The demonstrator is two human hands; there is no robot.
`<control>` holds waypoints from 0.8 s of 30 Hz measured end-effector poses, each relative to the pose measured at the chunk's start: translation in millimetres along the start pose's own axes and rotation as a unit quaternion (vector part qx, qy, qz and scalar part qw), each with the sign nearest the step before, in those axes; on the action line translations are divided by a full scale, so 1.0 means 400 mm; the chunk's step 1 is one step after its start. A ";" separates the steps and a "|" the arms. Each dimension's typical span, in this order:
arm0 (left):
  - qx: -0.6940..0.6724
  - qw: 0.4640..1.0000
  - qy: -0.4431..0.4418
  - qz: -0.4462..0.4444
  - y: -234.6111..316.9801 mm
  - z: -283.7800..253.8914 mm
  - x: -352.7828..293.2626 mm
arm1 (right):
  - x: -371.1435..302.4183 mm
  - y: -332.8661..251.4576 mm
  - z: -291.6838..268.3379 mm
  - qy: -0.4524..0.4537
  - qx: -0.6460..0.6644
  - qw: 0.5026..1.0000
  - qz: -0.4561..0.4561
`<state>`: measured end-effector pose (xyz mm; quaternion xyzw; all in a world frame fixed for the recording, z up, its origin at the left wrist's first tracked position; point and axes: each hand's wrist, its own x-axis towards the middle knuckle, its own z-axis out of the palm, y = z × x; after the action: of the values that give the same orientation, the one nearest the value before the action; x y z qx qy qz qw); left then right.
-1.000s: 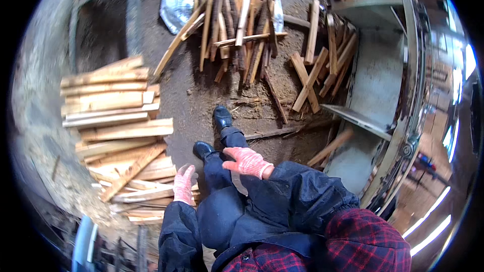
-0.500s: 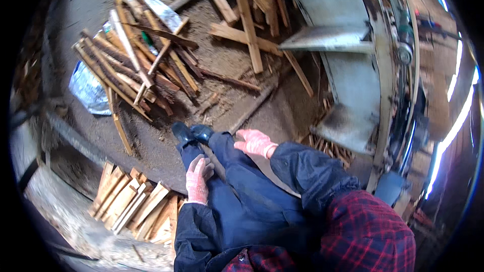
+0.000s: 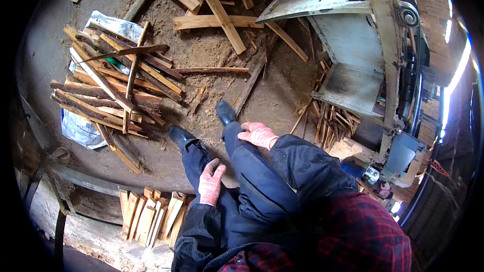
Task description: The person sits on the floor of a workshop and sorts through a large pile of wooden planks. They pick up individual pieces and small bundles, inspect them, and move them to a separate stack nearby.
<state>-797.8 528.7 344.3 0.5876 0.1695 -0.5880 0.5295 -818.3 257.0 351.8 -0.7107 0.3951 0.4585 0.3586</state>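
Note:
My left hand [image 3: 210, 182], in a pink work glove with greyish fingertips, hangs over my left thigh. Its fingers are loosely extended and hold nothing. My right hand [image 3: 258, 135], gloved in pink as well, hovers by my right knee with fingers apart and nothing in them. Below the hands my dark boots [image 3: 226, 113] stand on the dusty floor. Nearest to my left hand is a row of cut wood pieces [image 3: 151, 217] beside the rail. Ahead on the left lies a heap of rough wood strips [image 3: 118, 83] on white sacks [image 3: 80, 130].
Loose boards [image 3: 217, 21] lie crossed at the far middle. A pale metal machine frame [image 3: 348, 85] with shelf-like plates rises on the right, thin offcuts [image 3: 333, 126] beneath it. A metal rail [image 3: 91, 179] runs along the left. One thin stick [image 3: 212, 70] lies across the floor.
My feet, together before, are now apart, the right one farther forward. The view has turned, so the heap and the machine sit differently in it. Both hands stay without anything in them.

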 end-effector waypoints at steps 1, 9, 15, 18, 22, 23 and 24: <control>0.003 1.000 0.000 -0.002 0.017 0.004 0.005 | 0.008 0.001 -0.019 0.006 0.007 1.000 -0.003; -0.017 0.998 0.044 -0.042 0.169 0.058 0.107 | 0.209 0.036 -0.232 0.033 0.005 0.999 -0.027; -0.057 0.988 0.116 -0.088 0.176 0.163 0.265 | 0.470 0.085 -0.481 0.041 -0.116 0.992 0.015; -0.124 0.982 0.127 -0.058 0.160 0.237 0.320 | 0.608 0.190 -0.602 0.116 -0.085 0.988 0.047; -0.142 0.981 0.097 -0.094 0.168 0.265 0.375 | 0.820 0.368 -0.734 0.307 -0.145 0.938 0.065; -0.143 0.977 0.106 -0.119 0.195 0.267 0.382 | 0.866 0.371 -0.769 0.281 -0.154 0.945 0.061; -0.173 0.968 0.112 -0.143 0.235 0.269 0.388 | 0.902 0.378 -0.808 0.256 -0.162 0.951 0.060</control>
<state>-736.5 338.6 276.0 0.5186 0.4091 -0.5494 0.5117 -737.2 -174.1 96.2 -0.8280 0.4357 0.3391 0.0973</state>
